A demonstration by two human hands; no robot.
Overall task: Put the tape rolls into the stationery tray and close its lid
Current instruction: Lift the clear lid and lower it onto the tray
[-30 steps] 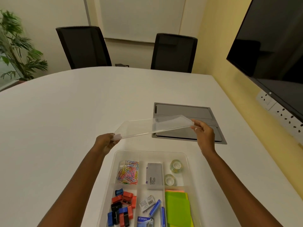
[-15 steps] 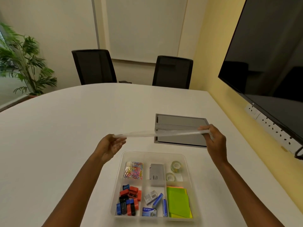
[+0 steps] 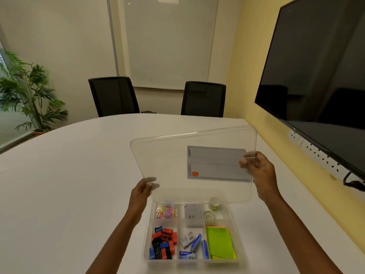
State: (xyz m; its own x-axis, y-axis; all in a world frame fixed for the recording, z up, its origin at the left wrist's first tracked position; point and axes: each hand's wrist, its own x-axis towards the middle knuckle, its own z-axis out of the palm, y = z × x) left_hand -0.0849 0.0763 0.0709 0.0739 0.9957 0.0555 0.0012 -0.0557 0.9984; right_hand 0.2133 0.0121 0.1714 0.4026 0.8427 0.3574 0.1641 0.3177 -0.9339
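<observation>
A clear, glossy plastic lid (image 3: 177, 159) is seen above a frosted plastic stationery tray (image 3: 234, 224). The surface (image 3: 69, 175) appears smooth, matt white; the floor-box panel (image 3: 215, 165) looks brushed metal.

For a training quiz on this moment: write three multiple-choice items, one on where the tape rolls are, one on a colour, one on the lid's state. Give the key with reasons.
1. Where are the tape rolls?
A. In the stationery tray's far right compartment
B. On the table left of the tray
C. In the left hand

2. What colour is the top sticky-note pad?
A. Pink
B. Green
C. White

3. What is the state of the clear lid?
A. Closed on the tray
C. Lying flat on the table
B. Held tilted above the tray by both hands

Key:
1 A, both rolls sit inside the stationery tray, beside the grey box.
2 B, the pad's top sheet is bright green.
3 B, the left hand and right hand grip its opposite edges, and the tray below is uncovered.
</observation>
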